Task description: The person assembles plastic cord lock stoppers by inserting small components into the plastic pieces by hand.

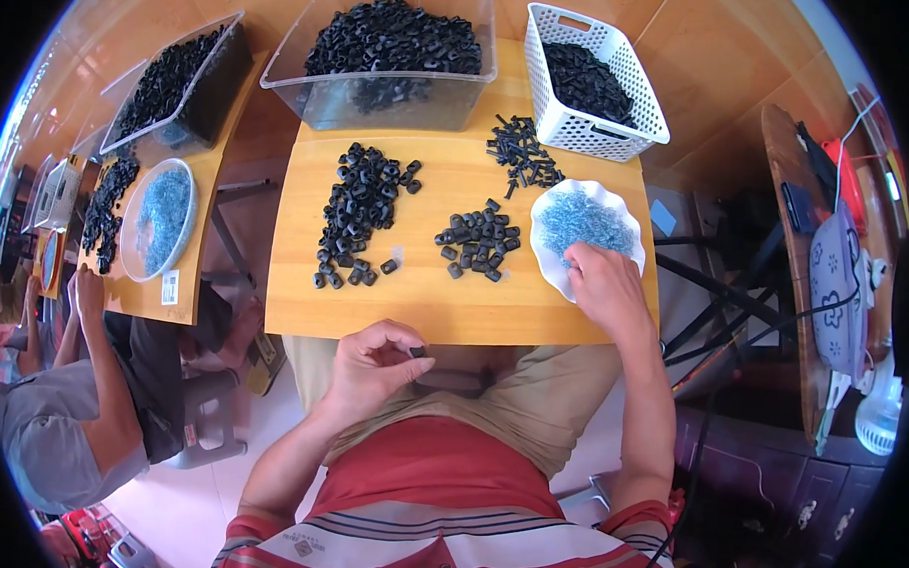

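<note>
My left hand is in front of the table's near edge, pinching a small black plastic piece between thumb and forefinger. My right hand reaches over the near rim of a white scalloped bowl on the right. Its fingers are closed together at the tiny bluish, shiny pieces in the bowl; whatever they grip is too small to make out. Left of the bowl lies a small pile of stubby black pieces. A larger pile of black pieces spreads farther left.
At the back of the wooden table stand a clear bin of black pieces and a white perforated basket. Thin black pins lie before the basket. At left, another person sits at a neighbouring table. A fan stands far right.
</note>
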`<state>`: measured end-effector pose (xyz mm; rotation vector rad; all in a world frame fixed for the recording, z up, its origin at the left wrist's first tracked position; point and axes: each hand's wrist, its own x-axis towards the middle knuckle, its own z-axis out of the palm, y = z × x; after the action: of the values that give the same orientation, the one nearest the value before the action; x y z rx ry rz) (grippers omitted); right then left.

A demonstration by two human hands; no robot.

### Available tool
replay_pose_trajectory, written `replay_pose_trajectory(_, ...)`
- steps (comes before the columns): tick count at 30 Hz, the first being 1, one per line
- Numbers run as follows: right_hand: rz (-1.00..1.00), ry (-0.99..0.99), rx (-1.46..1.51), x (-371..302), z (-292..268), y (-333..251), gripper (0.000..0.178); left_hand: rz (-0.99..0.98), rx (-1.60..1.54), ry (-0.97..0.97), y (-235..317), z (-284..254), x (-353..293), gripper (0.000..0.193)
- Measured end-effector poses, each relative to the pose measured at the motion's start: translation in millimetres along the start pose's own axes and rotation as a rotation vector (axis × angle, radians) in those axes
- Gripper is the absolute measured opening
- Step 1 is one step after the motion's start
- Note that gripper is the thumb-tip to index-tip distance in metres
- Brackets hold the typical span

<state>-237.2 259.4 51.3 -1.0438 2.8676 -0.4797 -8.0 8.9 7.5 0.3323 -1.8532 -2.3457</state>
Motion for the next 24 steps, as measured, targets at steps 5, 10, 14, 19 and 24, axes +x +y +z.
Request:
replay_pose_trajectory(5, -0.035, -0.014, -0.015, 5, 2, 3, 0.01, -0.058, 0.031, -0.019, 1, 9, -2, 0.021)
replay_pose_trajectory(10, -0.026, -0.067, -0.012, 5, -3, 3, 0.01, -0.052, 0.031, -0.03, -8, 10, -1, 0.021)
replay_pose_trajectory(14, -0.03, -0.086, -0.023, 6, -5, 3, 0.01, -0.08, -0.006, -0.024, -13, 12, -1, 0.02)
replay_pose_trajectory(19, -0.033, -0.144, 0.001, 8, -8, 1, 0.014, -0.062, -0.012, -0.034, -12, 16, 1, 0.02)
replay_pose_trajectory(24, -0.03, -0.119, 0.071, 5, -9, 0, 0.016, -0.072, -0.058, -0.032, -13, 18, 3, 0.02)
